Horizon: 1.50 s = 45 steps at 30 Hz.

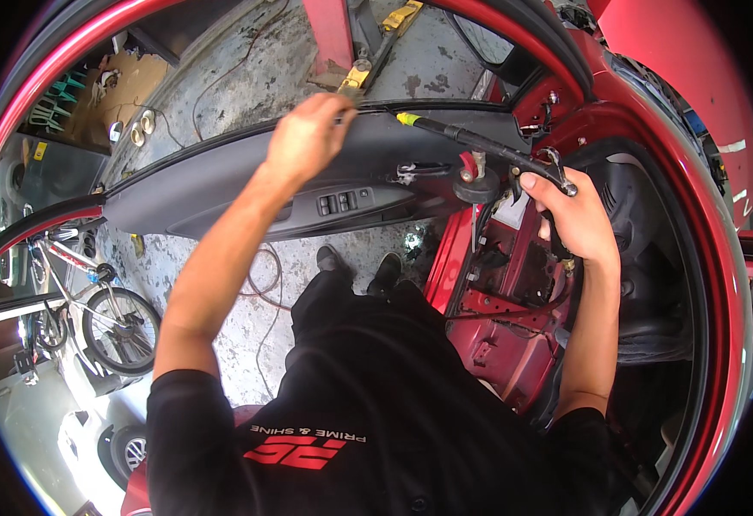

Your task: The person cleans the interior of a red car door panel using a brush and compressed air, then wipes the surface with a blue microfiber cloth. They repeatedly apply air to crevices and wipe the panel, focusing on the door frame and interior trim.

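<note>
My right hand (pixel 570 211) is wrapped round the handle of an air cleaning gun (pixel 506 153). Its long black barrel points left along the door's upper edge and ends in a yellow-green tip; a red lever and a round black cap hang below the barrel. A reddish hose (pixel 523 311) runs from under the handle. Over the top edge of the dark grey car door panel (pixel 213 181) is my left hand (pixel 308 138), its fingers curled in and partly blurred. Whatever they hold, if anything, cannot be made out. Window switches (pixel 338 203) sit on the panel's armrest.
The red door sill (pixel 488 335) of the car lies to my right. Beyond the door stand a red lift post (pixel 329 34) and a yellow lift arm (pixel 355 79). A bicycle (pixel 110 318) is at left, and a hose (pixel 265 275) lies on the stained floor.
</note>
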Motion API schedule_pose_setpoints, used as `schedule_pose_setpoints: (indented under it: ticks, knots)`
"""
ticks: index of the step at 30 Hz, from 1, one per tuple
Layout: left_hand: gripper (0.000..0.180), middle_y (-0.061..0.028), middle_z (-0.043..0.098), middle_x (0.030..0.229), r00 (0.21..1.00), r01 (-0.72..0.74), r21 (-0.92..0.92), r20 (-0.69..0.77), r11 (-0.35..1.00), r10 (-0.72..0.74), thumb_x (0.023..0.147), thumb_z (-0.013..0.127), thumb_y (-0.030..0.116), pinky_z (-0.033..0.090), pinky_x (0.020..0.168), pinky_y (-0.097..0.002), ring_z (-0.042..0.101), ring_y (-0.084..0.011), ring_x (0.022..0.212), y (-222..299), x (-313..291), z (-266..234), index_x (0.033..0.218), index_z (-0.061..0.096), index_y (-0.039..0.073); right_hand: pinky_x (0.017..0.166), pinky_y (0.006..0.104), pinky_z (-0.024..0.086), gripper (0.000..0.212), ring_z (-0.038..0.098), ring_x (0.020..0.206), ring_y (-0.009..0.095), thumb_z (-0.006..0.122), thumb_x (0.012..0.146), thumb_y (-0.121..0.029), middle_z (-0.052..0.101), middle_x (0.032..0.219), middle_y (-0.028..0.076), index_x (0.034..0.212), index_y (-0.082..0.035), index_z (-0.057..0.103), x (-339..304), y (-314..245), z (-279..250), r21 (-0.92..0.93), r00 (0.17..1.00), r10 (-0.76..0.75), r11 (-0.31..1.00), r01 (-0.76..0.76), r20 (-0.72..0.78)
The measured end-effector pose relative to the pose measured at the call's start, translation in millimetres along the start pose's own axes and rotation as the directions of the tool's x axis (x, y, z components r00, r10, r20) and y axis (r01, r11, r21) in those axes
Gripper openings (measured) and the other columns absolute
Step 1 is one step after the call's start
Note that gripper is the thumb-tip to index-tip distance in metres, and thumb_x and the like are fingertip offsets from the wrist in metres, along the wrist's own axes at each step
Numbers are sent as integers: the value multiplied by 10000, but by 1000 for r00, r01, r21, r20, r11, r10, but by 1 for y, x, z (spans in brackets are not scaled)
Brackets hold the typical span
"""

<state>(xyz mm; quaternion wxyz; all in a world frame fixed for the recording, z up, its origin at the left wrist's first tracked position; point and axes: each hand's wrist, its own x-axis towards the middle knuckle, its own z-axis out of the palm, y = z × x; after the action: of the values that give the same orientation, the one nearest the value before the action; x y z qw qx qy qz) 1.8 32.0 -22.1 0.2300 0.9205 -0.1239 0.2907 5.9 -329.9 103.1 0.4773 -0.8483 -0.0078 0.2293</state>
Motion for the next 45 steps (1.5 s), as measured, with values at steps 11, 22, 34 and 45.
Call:
schedule_pose_setpoints:
  ticks: [11, 22, 34, 45]
  knots:
    - [177, -130, 748, 1135, 994, -80, -144, -90, 986, 67, 885, 805, 85, 618, 877, -378, 746, -301, 1005, 15, -1, 50, 1045, 731, 70, 463, 247, 427, 340, 542, 500, 76, 749, 956, -332, 549, 685, -18, 1019, 2, 737, 8, 6, 0, 25, 998, -58, 998, 58, 0]
    - [203, -139, 752, 1150, 993, -69, -93, -98, 993, 60, 866, 790, -17, 617, 905, -371, 750, -287, 1042, -18, -33, 2, 1048, 733, 53, 476, 255, 423, 325, 544, 508, 76, 751, 957, -320, 556, 675, -10, 956, 3, 713, 11, 12, -4, -5, 999, -38, 999, 38, -8]
    - [182, -158, 759, 1154, 963, 37, -57, -264, 998, -51, 862, 796, -15, 614, 888, -363, 758, -298, 1030, -44, -66, -45, 1027, 735, 31, 480, 243, 414, 312, 529, 505, 68, 748, 957, -338, 631, 721, -4, 1004, -30, 735, 24, -7, -11, -56, 989, -114, 991, 120, 95]
    - [147, -93, 750, 1169, 979, -46, -254, -204, 966, -7, 896, 789, 95, 626, 869, -364, 749, -278, 1004, 12, -16, 51, 1031, 732, 84, 442, 242, 430, 336, 556, 519, 86, 750, 951, -333, 682, 780, 53, 1047, -12, 733, 53, -8, -32, -28, 988, -64, 997, 68, 143]
